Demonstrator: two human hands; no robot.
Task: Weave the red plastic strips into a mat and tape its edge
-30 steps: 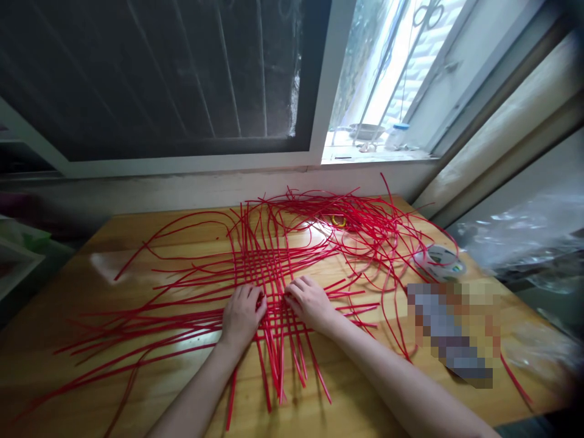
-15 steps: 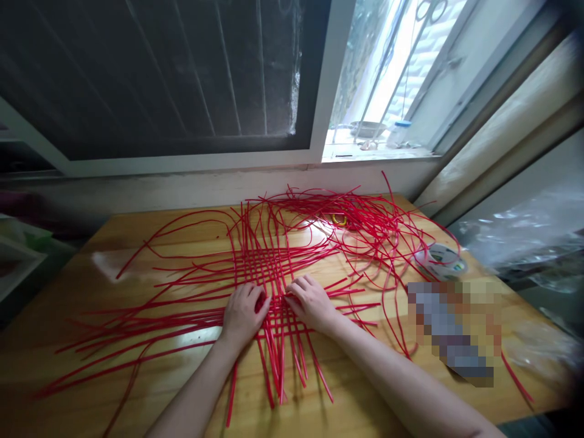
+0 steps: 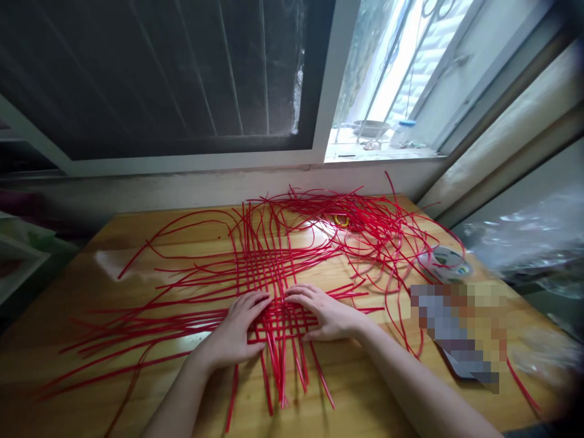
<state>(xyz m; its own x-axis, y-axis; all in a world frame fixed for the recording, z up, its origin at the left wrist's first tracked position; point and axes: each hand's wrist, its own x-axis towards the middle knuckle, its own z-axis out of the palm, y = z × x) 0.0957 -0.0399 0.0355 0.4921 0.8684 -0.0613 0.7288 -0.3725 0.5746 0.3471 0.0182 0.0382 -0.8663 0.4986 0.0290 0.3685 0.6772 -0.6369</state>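
Red plastic cords cross over and under one another in a woven grid [image 3: 279, 314], which lies flat on the table with long loose ends on every side. My left hand [image 3: 239, 325] rests on the grid's left side, thumb and fingers spread apart. On the opposite side my right hand [image 3: 326, 311] lies over the cords, its fingers stretched and the thumb held away from them. Part of the weave shows between the two hands; what lies under the palms is hidden.
A tangled heap of red cords [image 3: 365, 213] covers the back right of the wooden table [image 3: 82, 292]. A roll of tape [image 3: 444, 264] sits near the right edge, with a blurred-out flat object [image 3: 456, 334] in front of it. Behind the table is a window [image 3: 182, 73].
Both hands have opened out from a tight grip at the weave's centre. The thumbs have dropped toward me, and more of the grid shows between the hands.
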